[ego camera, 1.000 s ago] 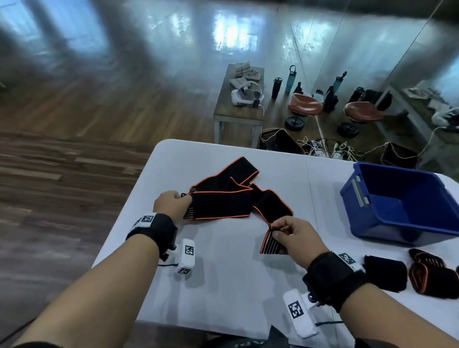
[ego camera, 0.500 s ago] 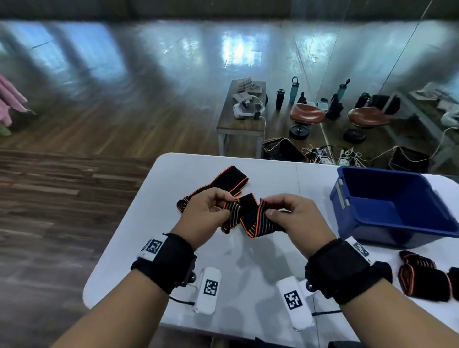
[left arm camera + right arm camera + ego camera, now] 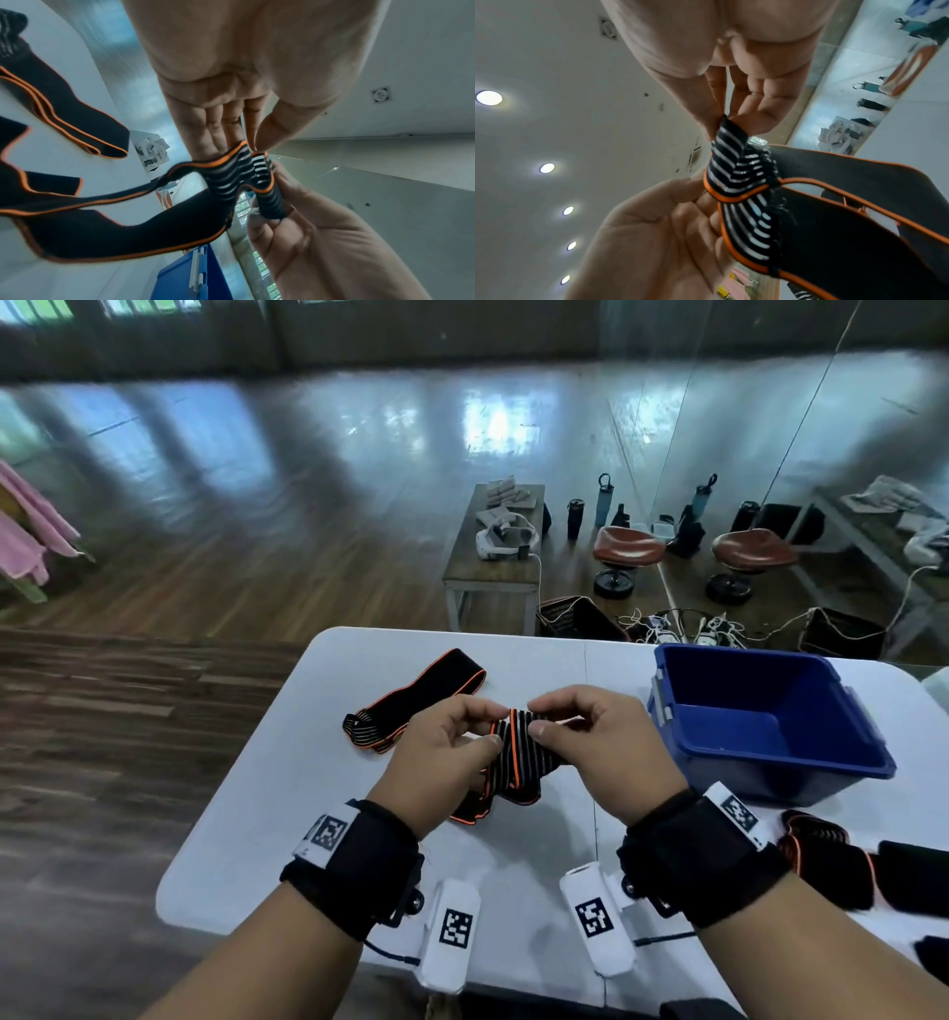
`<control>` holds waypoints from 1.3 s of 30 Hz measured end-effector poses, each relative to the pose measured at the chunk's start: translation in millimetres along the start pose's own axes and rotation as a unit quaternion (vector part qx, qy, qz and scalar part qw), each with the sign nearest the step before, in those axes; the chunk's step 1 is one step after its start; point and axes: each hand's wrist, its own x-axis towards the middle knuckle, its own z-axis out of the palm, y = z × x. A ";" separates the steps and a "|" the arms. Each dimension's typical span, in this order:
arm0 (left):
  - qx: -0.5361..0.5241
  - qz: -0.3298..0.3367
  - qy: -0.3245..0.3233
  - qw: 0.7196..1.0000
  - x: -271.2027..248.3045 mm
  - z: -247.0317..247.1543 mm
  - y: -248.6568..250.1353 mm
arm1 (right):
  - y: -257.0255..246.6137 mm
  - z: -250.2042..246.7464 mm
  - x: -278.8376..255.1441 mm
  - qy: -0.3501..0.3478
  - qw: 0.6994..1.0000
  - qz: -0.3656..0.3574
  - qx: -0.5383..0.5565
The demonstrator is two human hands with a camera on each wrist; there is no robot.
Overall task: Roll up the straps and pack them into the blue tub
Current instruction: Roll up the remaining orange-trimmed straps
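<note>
On the white table (image 3: pixel 246 839), left to right:

Strap tail: far end of the black orange-edged strap (image 3: pixel 411 701) lies flat on the left; the near part is lifted to the hands.

Left hand: left hand (image 3: pixel 441 757) holds the striped end between thumb and fingers, above the table.

Strap end: striped end (image 3: pixel 246 178) sits between both hands, first fold just started (no real roll yet).

Right hand: right hand (image 3: pixel 601 752) pinches the same end, thumb against fingertips (image 3: pixel 752 121).

Change: a second ago the hands were apart, each on one end of the strap spread on the table; now both have met on one end and raised it. Judgement: spreading is over, rolling begins; this strap is nowhere near packed.

Blue tub: blue tub (image 3: pixel 868 752) stands to the right of the hands, open, nothing visible inside.

Rolled straps: dark rolls (image 3: pixel 821 860) lie on the table beside the tub's near wall, not in it (count unclear, cut off by the edge). Judgement: they need packing too.
</note>
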 end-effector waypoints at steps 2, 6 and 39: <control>-0.007 0.005 0.008 1.000 -6.6 8.6 3.9 | -0.8 -7.2 -5.6 0.000 1.000 -0.009 -0.014; -0.044 0.010 0.009 0.999 -18.4 25.1 13.3 | -3.5 -20.9 -15.6 -0.001 1.000 -0.023 -0.013; -0.189 0.028 0.042 0.981 -5.4 58.7 67.3 | -0.6 -15.8 -59.5 0.079 0.994 -0.031 -0.064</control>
